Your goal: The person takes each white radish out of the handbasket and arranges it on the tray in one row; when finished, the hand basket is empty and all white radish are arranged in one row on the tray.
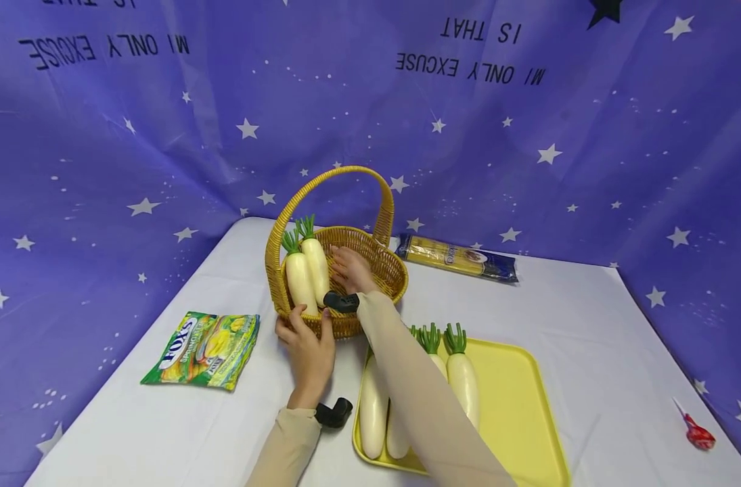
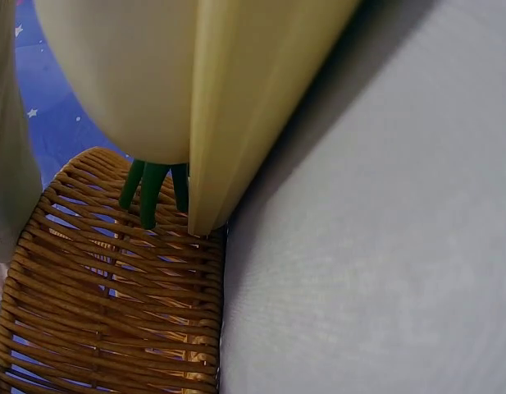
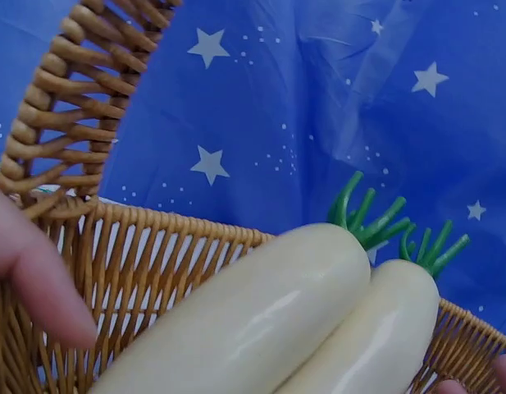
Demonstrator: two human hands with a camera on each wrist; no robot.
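Note:
A wicker basket [image 1: 346,328] with a tall arched handle stands near the back of the table. Two white radishes [image 1: 300,279] with green tops lean side by side at its left end; their glossy bodies [image 3: 277,304] fill the lower part of the right wrist view. My left hand [image 1: 309,355] holds the basket's near rim, thumb and fingers spread over it. Inside the basket, just right of the radishes, my right hand [image 1: 353,270] has loosely bent fingers, and no object shows in it. Several more radishes [image 1: 463,385] lie on a yellow tray [image 1: 516,406], partly hidden by my right sleeve.
Left of the basket lies a green FOX'S candy bag [image 1: 206,348]. A spaghetti pack [image 1: 458,258] rests behind the tray, and a red lollipop [image 1: 699,433] is near the right table edge. Purple star-printed cloth [image 1: 498,135] surrounds the table.

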